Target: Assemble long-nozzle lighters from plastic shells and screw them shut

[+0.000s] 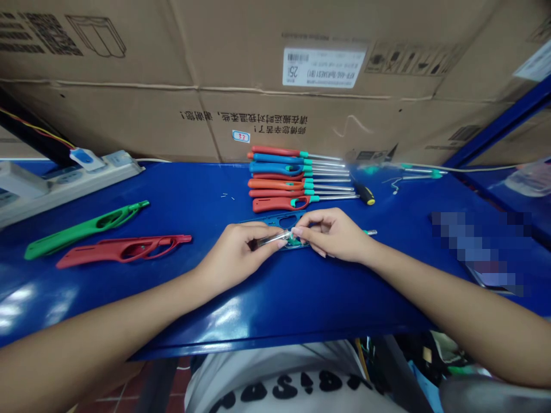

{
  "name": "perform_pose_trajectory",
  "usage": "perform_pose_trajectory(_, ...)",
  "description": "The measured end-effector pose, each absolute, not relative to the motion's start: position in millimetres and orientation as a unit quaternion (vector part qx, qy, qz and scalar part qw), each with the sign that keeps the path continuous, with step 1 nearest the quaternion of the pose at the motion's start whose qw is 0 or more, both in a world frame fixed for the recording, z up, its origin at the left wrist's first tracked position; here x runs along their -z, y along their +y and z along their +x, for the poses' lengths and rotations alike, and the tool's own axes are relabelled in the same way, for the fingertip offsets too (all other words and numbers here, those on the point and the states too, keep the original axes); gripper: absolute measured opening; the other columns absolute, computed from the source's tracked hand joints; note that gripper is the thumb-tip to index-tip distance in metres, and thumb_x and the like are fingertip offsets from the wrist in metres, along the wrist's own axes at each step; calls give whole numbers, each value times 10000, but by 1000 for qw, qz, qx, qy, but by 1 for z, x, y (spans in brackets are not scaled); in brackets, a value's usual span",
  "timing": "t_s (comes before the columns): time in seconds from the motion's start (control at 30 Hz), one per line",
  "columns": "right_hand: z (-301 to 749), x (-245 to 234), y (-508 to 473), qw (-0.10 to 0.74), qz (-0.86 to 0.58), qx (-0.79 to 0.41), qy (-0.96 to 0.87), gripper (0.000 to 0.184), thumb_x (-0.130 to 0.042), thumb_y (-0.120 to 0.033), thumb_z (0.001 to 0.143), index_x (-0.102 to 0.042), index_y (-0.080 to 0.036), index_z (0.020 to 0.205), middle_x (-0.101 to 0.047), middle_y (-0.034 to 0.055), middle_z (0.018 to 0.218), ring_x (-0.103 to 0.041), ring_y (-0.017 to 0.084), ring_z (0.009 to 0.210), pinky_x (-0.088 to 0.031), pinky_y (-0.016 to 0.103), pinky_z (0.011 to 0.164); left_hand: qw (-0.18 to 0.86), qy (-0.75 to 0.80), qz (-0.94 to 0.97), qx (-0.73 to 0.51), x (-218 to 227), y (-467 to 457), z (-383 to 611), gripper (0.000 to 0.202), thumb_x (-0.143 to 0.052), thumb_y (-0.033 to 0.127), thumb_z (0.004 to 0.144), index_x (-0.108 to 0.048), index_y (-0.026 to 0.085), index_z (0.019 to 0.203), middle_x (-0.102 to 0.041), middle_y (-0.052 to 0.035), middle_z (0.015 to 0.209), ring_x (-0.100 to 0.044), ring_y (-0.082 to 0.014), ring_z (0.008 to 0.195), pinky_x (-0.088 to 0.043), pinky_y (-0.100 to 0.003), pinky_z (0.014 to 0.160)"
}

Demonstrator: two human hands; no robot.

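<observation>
My left hand [241, 252] and my right hand [331, 232] meet at the middle of the blue table [181, 298]. Both pinch a small clear tube [272, 238] held between their fingertips. Under the hands lies a blue lighter shell [279, 220] with a teal part showing near the fingers and a metal tip [371, 232] poking out to the right. Both hands are closed in a pinch.
A row of several finished red, orange and blue long lighters [293, 178] lies behind the hands. A green shell [81, 229] and a red shell [123, 250] lie at the left. A screwdriver [365, 194], a power strip [64, 178] and cardboard boxes [258, 74] stand at the back.
</observation>
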State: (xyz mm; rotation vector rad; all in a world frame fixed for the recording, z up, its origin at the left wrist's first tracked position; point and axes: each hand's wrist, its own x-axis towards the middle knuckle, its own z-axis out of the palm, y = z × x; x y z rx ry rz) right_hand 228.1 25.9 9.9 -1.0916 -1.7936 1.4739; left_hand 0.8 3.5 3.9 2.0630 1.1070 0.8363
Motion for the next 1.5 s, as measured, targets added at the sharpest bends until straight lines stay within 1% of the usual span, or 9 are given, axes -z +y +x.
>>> perform_pose_trajectory(0.2,226,-12,24,264,-423,-547,-673,283,-705,-418,849,-617,-160,776,-527,-70,524,-471,49,362,-344,170,359,366,410,778,-305,-6,6,1,193,-681,314,940,-795,255,1084,-793,-16,1013,-721,-180,888,-525,-258,752)
perform_pose_trajectory(0.43,223,-16,23,259,-451,-540,-662,286,-598,-437,933,-586,-180,807,-498,-83,422,-432,61,320,-369,156,326,300,440,800,-274,-23,6,-8,241,-699,347,915,-761,221,1111,-793,-30,1048,-730,-196,885,-522,-278,764)
perform_pose_trajectory(0.63,224,-15,26,269,-455,-553,-644,256,-590,-415,939,-628,-165,898,-589,-43,578,-473,60,366,-437,173,336,207,449,855,-157,-32,6,-13,112,-693,312,896,-718,208,927,-736,-24,909,-675,-199,819,-462,-280,683)
perform_pose_trajectory(0.87,224,-15,25,278,-451,-555,-641,255,-619,-412,923,-644,-158,915,-600,-40,637,-467,48,380,-441,171,334,194,454,860,-130,-29,4,-13,169,-693,337,900,-707,213,1014,-698,-41,1003,-664,-213,884,-475,-303,726)
perform_pose_trajectory(1.13,229,-14,22,248,-414,-540,-690,338,-615,-395,931,-715,-145,1135,-555,-64,500,-508,81,405,-462,190,420,206,434,865,-146,-31,6,-15,135,-636,263,947,-748,225,1012,-723,-41,1026,-685,-208,923,-503,-310,801)
perform_pose_trajectory(1.23,231,-12,21,245,-376,-520,-727,326,-616,-373,936,-741,-157,1146,-649,-24,613,-556,82,454,-481,198,461,220,428,863,-154,-31,8,-15,103,-645,229,935,-737,206,976,-730,-43,990,-687,-206,916,-503,-305,796)
perform_pose_trajectory(1.33,232,-12,20,226,-353,-491,-763,311,-599,-353,951,-748,-176,1159,-757,41,874,-608,78,501,-499,204,486,228,423,863,-152,-32,8,-16,83,-647,216,927,-727,200,944,-729,-41,970,-684,-195,868,-496,-292,760)
perform_pose_trajectory(1.43,233,-13,19,219,-340,-458,-792,292,-580,-326,966,-748,-198,1167,-760,63,1086,-636,65,529,-509,198,507,220,421,866,-156,-33,8,-16,69,-659,219,914,-725,198,920,-729,-39,943,-677,-186,820,-492,-288,741)
perform_pose_trajectory(1.5,234,-14,19,217,-333,-441,-805,294,-574,-313,973,-740,-201,1188,-762,56,1080,-635,61,527,-508,195,509,216,417,869,-155,-34,8,-16,78,-654,212,917,-730,197,928,-730,-41,942,-678,-184,819,-492,-287,742)
